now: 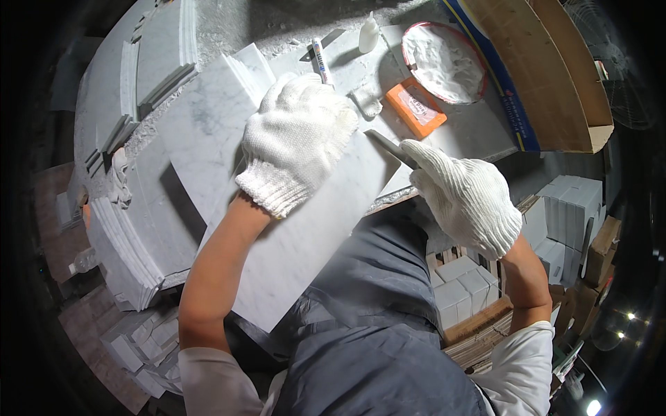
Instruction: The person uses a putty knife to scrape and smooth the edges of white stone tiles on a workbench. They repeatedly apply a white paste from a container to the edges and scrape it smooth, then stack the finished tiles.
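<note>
A white, grey-veined marble slab (300, 256) lies tilted across the front of the worktable, its lower corner over my lap. My left hand (298, 139), in a white knitted glove, is closed over its upper part with the fingers bent. Another veined slab (201, 118) lies beneath and to the left. My right hand (468, 194), gloved too, grips a narrow flat metal blade (390, 147). The blade's tip meets or hovers by the slab's right edge; contact cannot be made out. Its handle is hidden in the glove.
Beyond my hands are a marker (322, 62), a small white bottle (368, 35), an orange block (416, 107) and a red-rimmed bowl of white paste (444, 64). A cardboard box (541, 69) stands at right. Stacked slabs (128, 253) line the left; white blocks (465, 291) sit below right.
</note>
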Demonstrator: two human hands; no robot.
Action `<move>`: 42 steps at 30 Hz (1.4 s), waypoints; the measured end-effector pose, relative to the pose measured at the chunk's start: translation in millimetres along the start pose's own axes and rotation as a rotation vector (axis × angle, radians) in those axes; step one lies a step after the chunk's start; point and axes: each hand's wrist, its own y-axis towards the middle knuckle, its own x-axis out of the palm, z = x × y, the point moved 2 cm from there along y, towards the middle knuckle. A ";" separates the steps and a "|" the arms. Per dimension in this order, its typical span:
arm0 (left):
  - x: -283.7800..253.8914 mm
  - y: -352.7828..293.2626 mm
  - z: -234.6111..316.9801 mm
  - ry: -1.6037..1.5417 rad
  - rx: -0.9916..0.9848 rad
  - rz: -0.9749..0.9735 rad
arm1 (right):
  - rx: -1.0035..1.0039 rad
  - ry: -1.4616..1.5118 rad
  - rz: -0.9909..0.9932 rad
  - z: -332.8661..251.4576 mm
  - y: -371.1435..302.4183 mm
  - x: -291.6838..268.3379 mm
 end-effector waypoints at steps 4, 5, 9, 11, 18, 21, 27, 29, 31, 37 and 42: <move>-3.6 0.1 0.5 -0.059 -0.057 -0.026 | 0.016 0.016 -0.008 -3.2 -1.1 -0.7; -4.7 -0.3 0.3 -0.059 -0.058 -0.032 | 0.027 0.003 -0.042 -3.7 -1.3 0.5; -3.2 -1.0 -0.4 0.003 0.015 -0.060 | 0.047 0.020 -0.100 -4.2 -1.8 0.9; -0.7 -0.3 -1.7 0.014 -0.005 -0.033 | 0.051 0.017 -0.122 -4.0 -1.5 0.3; 1.1 -1.7 0.0 0.028 -0.029 0.012 | 0.007 -0.081 -0.108 -4.4 9.1 5.1; -0.4 0.1 -0.2 0.016 -0.007 0.027 | 0.045 -0.113 -0.206 -3.0 7.6 2.1; 0.2 0.4 1.1 0.031 -0.040 -0.043 | 0.005 -0.050 -0.174 5.0 6.4 14.5; -1.0 2.0 0.3 0.007 -0.045 -0.045 | 0.072 -0.053 -0.234 10.7 6.4 21.7; -4.1 3.0 0.1 -0.005 -0.046 -0.038 | 0.315 0.487 -0.226 20.3 5.3 25.1; -5.3 8.3 -0.9 0.008 -0.031 -0.013 | 0.614 0.691 0.082 26.0 -35.2 16.6; -5.9 -3.0 -5.4 -0.184 -0.148 0.039 | 0.676 1.441 0.088 -22.9 -66.8 76.8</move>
